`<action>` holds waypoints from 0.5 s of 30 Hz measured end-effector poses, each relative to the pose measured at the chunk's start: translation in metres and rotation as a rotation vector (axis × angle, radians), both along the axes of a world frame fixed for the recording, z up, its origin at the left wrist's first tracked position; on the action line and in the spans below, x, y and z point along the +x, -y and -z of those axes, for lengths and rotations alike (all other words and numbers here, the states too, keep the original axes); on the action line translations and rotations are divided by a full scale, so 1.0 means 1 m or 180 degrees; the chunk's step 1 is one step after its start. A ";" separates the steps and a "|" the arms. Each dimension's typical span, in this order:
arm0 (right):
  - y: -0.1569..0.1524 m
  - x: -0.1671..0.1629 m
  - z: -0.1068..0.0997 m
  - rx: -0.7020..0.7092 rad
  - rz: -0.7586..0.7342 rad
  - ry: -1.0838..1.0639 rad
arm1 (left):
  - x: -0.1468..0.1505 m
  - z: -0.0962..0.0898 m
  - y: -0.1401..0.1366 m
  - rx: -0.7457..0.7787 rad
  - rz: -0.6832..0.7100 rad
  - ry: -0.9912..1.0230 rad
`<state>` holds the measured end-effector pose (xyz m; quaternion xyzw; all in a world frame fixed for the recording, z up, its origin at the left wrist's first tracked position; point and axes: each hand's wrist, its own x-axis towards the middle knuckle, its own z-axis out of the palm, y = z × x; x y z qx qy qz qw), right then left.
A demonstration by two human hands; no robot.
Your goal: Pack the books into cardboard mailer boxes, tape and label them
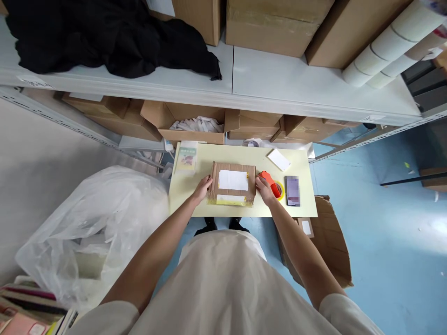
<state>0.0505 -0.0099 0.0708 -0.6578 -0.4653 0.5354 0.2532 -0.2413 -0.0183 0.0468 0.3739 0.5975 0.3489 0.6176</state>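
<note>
A small cardboard box (232, 195) with a white label on its top sits between my hands at the middle of the pale yellow table (195, 210). My left hand (203, 187) grips the box's left side, fingers closed against the edge. On the opposite side my right hand (264, 189) holds the right edge. Just beyond that hand lies an orange tape dispenser (269, 180) with a yellow-rimmed roll of tape (280, 190). Further right rests a phone (292, 190). A white card or pad (278, 159) lies behind these, and a printed booklet (186, 158) is at the far left corner.
Metal shelving (195, 95) runs along the back, holding cardboard boxes (279, 25), black cloth (104, 37) and white rolls (394, 44). A large clear plastic bag (115, 200) stands at left. An open carton (331, 242) is on the blue floor at right.
</note>
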 end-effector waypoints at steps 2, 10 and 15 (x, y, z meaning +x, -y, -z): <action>0.016 0.007 0.004 -0.0080 0.0185 -0.0201 | -0.008 0.005 0.013 -0.0104 -0.0084 -0.0052; 0.070 0.004 0.027 0.0110 -0.0358 -0.0200 | -0.011 0.015 0.059 -0.0262 -0.0052 0.0119; 0.059 0.004 0.011 0.0546 -0.0485 -0.0004 | -0.009 -0.004 0.051 0.0250 -0.0020 0.0258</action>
